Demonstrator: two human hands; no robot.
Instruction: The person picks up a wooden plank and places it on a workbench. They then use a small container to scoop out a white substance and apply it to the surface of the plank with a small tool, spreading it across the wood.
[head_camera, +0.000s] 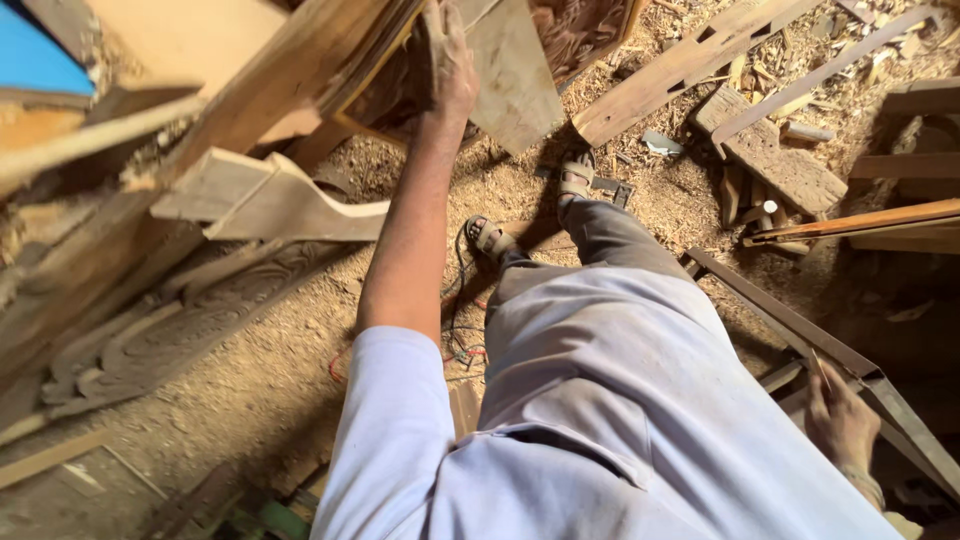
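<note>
We record our left hand (447, 62) raised at arm's length, its fingers closed over the near edge of a flat pale wooden panel with a pointed lower corner (510, 75), which leans among stacked timber at the top of the view. Beside it on the left we list a long sloping tan wooden beam (270, 85) and, below that, a pale sawn wooden bracket with a curved cut-out edge (262, 200), its tip ending just short of our forearm. Further left lies a dark carved wooden board with scrolled relief (170, 335), flat along the floor. Our right hand (838, 420) sits low at the right edge, fingers curled on the upper rail of a dark angled wooden frame (800, 325); we cannot tell how firmly it grips. Past that frame we note a thin reddish wooden slat (860, 222) and a long light plank with rectangular mortise slots (680, 70) lying well apart from the panel. The sawdust-covered floor (250, 390) shows open ground between the carved board and our sandalled feet (575, 178), crossed only by a thin tangle of dark and red wire (462, 335). To the right, offcuts crowd the floor closely up to the frame's edge.
</note>
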